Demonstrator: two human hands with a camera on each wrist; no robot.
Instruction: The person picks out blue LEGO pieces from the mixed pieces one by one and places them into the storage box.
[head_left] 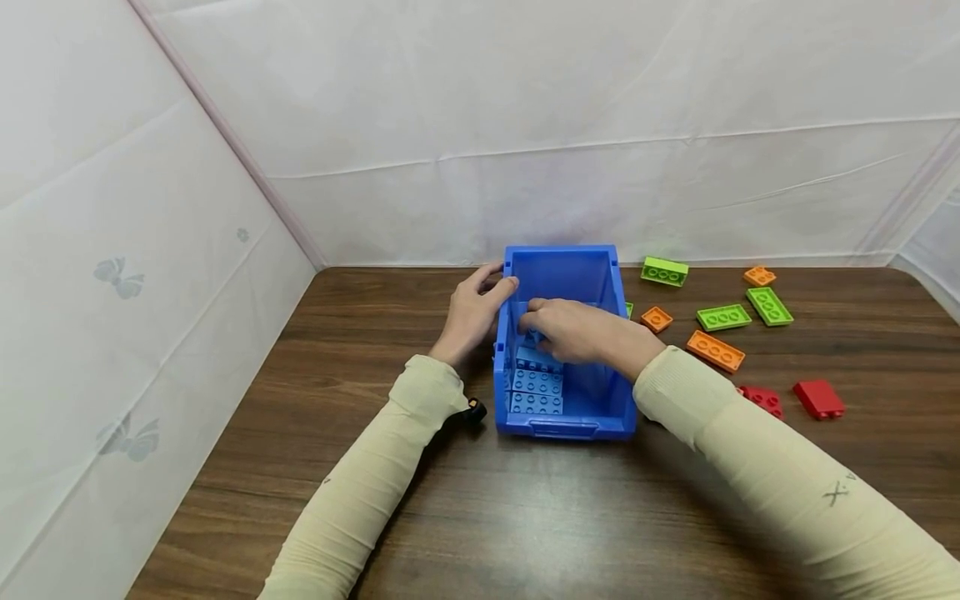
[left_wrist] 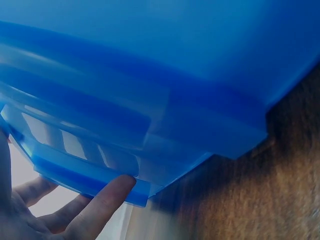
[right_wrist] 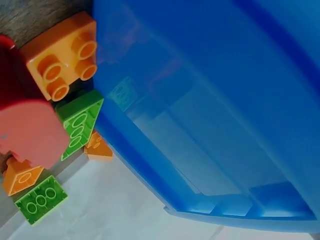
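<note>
A blue plastic bin (head_left: 573, 429) stands on the table. My left hand (head_left: 472, 312) grips its left wall near the far corner, with the thumb at the rim; in the left wrist view fingers (left_wrist: 107, 202) lie against the bin's outside. Inside the bin, my right hand (head_left: 573, 332) bends down with curled fingers and pinches a blue brick (head_left: 534, 337), largely hidden under them. Several light-blue studded bricks (head_left: 537, 382) lie in a row along the bin's left side, nearer me. The right wrist view shows the bin's outer wall (right_wrist: 200, 125), not the hand.
Right of the bin lie loose bricks: a green one (head_left: 664, 271) by the wall, green plates (head_left: 723, 317), orange plates (head_left: 716, 351) and red bricks (head_left: 819, 399). A black object (head_left: 474, 411) shows at the left sleeve. White sheeting (head_left: 450, 208) hangs behind the table.
</note>
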